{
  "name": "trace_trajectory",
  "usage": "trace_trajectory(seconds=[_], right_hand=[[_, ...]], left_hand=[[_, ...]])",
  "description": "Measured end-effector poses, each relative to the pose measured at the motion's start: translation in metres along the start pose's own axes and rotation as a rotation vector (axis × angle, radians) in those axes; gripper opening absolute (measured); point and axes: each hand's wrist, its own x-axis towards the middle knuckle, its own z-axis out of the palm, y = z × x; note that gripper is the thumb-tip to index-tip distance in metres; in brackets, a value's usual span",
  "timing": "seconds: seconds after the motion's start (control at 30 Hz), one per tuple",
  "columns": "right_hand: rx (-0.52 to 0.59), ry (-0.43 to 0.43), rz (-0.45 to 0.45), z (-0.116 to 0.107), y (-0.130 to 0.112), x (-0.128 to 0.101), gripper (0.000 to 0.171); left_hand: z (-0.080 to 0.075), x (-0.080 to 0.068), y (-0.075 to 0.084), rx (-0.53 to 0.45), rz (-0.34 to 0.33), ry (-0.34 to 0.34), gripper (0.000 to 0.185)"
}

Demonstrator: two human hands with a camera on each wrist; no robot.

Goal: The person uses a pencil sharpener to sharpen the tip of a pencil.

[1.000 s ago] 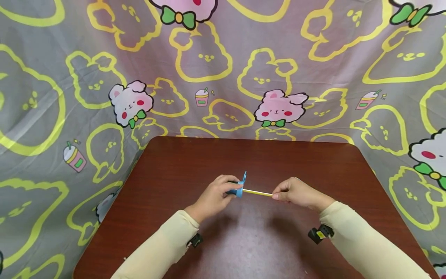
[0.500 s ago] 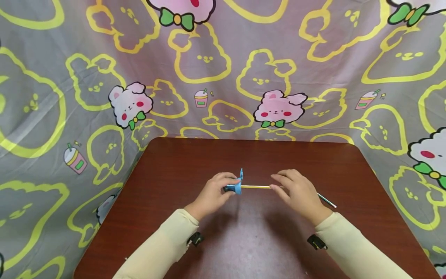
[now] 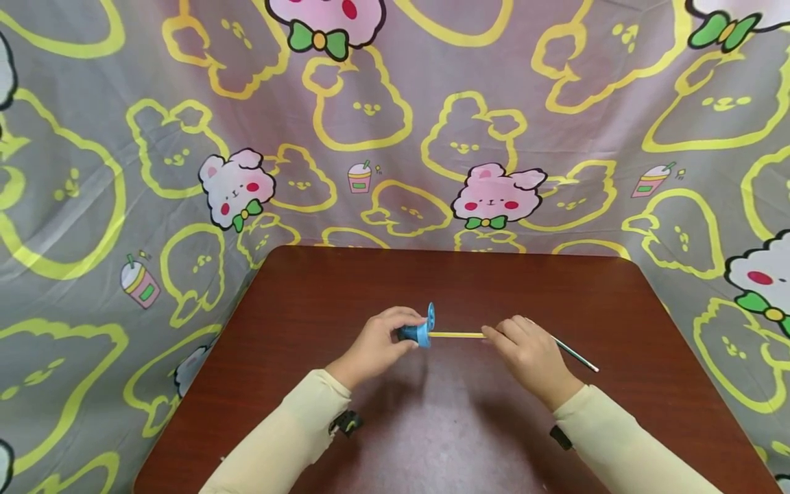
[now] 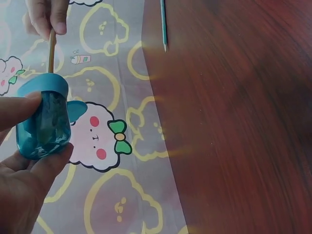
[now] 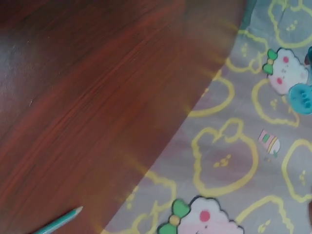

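Note:
My left hand (image 3: 373,345) grips a translucent blue pencil sharpener (image 3: 409,333) from the left, thumb on one side and fingers on the other. Its round lid (image 3: 431,315) is flipped up. A yellow pencil (image 3: 457,335) runs level from the sharpener's mouth towards my right hand (image 3: 524,353), whose thumb and fingers pinch its far end. In the left wrist view the sharpener (image 4: 44,117) shows its clear blue body, and the pencil (image 4: 51,53) sits in its opening. Only the lid (image 5: 301,99) and a sliver of dark body show in the right wrist view.
A dark green pencil (image 3: 575,353) lies on the brown table (image 3: 345,281), partly hidden behind my right hand. In the left wrist view this pencil (image 4: 164,24) points towards the sharpener side. A patterned cloth (image 3: 395,103) hangs around the table's back and sides.
My right hand loosened its pinch on the yellow pencil half a second ago, turning over, and now pinches it again. The left hand keeps the sharpener nearly in place. More of the green pencil shows.

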Motion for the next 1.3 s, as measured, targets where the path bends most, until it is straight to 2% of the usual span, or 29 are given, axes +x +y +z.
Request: trace_trajectory(seconds=[0.1, 0.17, 0.27, 0.33, 0.4, 0.47, 0.5, 0.6, 0.7, 0.77, 0.83, 0.93, 1.1, 1.2, 1.3], right_hand=[[0.061, -0.068, 0.079, -0.001, -0.004, -0.001, 0.041], [0.136, -0.152, 0.176, -0.002, -0.006, -0.001, 0.033], [0.336, -0.363, 0.402, -0.007, -0.007, 0.001, 0.017], [0.524, -0.531, 0.616, -0.011, -0.004, 0.004, 0.008], [0.663, -0.667, 0.821, -0.014, 0.001, 0.008, 0.009], [0.730, -0.756, 0.924, -0.016, 0.006, 0.012, 0.012], [0.744, -0.783, 0.942, -0.017, 0.009, 0.013, 0.014], [0.680, -0.822, 0.870, -0.019, 0.013, 0.017, 0.013], [0.530, -0.828, 0.770, -0.019, 0.012, 0.021, 0.013], [0.399, -0.798, 0.694, -0.019, 0.010, 0.023, 0.017], [0.265, -0.725, 0.613, -0.018, 0.006, 0.023, 0.025], [0.121, -0.540, 0.467, -0.016, 0.004, 0.019, 0.039], [0.050, -0.240, 0.222, -0.010, 0.003, 0.008, 0.042], [0.024, -0.120, 0.115, -0.004, 0.002, 0.003, 0.044], [-0.007, -0.038, 0.053, 0.001, 0.000, 0.000, 0.037]], left_hand=[[-0.001, -0.002, 0.000, 0.048, 0.014, -0.012, 0.036], [-0.001, -0.004, 0.000, 0.091, 0.035, -0.027, 0.037], [0.001, -0.004, -0.001, 0.170, 0.096, -0.038, 0.037], [0.003, -0.004, -0.002, 0.219, 0.150, -0.038, 0.037], [0.005, -0.003, -0.002, 0.253, 0.192, -0.028, 0.036], [0.006, -0.002, -0.002, 0.266, 0.212, -0.024, 0.035], [0.007, -0.002, -0.002, 0.263, 0.212, -0.024, 0.035], [0.009, -0.001, -0.003, 0.242, 0.183, -0.022, 0.036], [0.009, 0.000, -0.003, 0.217, 0.155, -0.007, 0.037], [0.009, 0.000, -0.003, 0.203, 0.137, 0.012, 0.037], [0.008, 0.000, -0.003, 0.191, 0.120, 0.026, 0.037], [0.007, -0.001, -0.003, 0.169, 0.084, 0.035, 0.038], [0.003, -0.002, -0.002, 0.131, 0.026, 0.039, 0.038], [0.001, -0.001, 0.000, 0.115, 0.005, 0.042, 0.038], [0.000, -0.001, 0.001, 0.103, 0.004, 0.042, 0.038]])
